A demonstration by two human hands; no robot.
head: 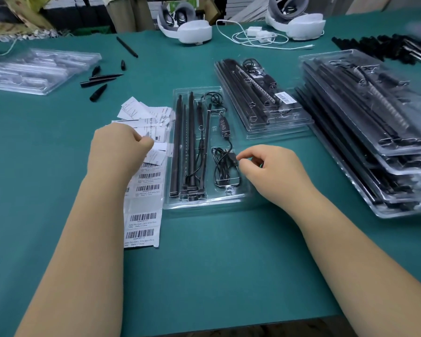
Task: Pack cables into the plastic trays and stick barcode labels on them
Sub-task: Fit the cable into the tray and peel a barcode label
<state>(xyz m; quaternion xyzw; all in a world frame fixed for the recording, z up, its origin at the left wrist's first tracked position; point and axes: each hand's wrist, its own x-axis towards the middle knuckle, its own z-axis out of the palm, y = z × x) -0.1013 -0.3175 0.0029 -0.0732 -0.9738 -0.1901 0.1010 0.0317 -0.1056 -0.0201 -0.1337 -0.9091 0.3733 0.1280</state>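
I see the green table [58, 147] filling the view. On its right side a tall stack of packed trays [374, 132] leans, and just left of it sits a lower stack [260, 93] with a barcode label [285, 97] on its top tray. At far left lie the empty clear trays [34, 69], with loose black tips [98, 80] scattered near them.

In the middle lies the open tray [204, 147] I am working on. Its left compartment holds long black rods [180, 147] lying lengthwise; its right compartment holds a coiled black cable [225, 166] with an inline controller [224, 125] above it.

My right hand [275, 173] hovers over the tray's right side, fingers curled, thumb and forefinger pinched together beside the cable's plug [233, 158]. I cannot tell whether they actually hold the plug.

My left hand [119, 149] rests left of the tray on the strip of barcode labels [144, 207], fingers curled and pinching a label sheet near the loose heap of white label backing [146, 115]. The strip runs toward me beneath that forearm, just beside the tray.
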